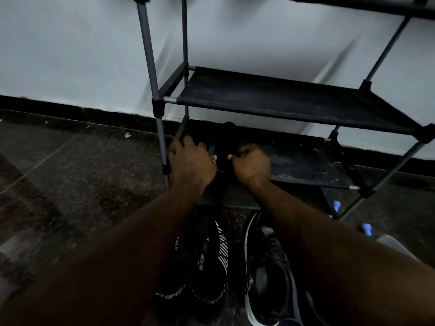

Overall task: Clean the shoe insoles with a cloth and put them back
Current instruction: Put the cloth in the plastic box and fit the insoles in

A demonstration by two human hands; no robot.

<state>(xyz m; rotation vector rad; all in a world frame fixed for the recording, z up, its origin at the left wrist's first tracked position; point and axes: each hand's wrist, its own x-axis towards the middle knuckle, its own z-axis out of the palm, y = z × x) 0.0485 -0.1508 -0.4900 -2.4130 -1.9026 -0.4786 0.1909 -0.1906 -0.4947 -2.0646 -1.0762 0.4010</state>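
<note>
**Dim corner by the shoe rack: both hands on the pair at the bottom shelf**

Dark tiled floor (70, 172) meets a pale wall (70, 55) on the left, and the shoe rack (282, 100) stands against that wall. Its bottom shelf (306, 161) carries a dark shoe (200, 132) and a second dark shoe (229, 135) at the left end, just inside the corner post.

The left hand (191, 163) has its fingers curled over the near end of the first shoe. The right hand (251, 164), just beside it, curls and pinches the near end of the second. Both shoes are nearly black against the black shelf, so where each grip sits on its shoe is hard to make out.

The shoes seem to lie with their long axis running from the wall toward the person, each straight ahead of its hand. The likely move is a pull straight back, clear of the shelf edge. Neither hand is plainly nearer.

No insole or cloth shows. The insoles are presumably inside the shoes.

On the floor below the forearms lie a striped pair (211, 255) and, right of it, a sneaker (270, 278).
</note>
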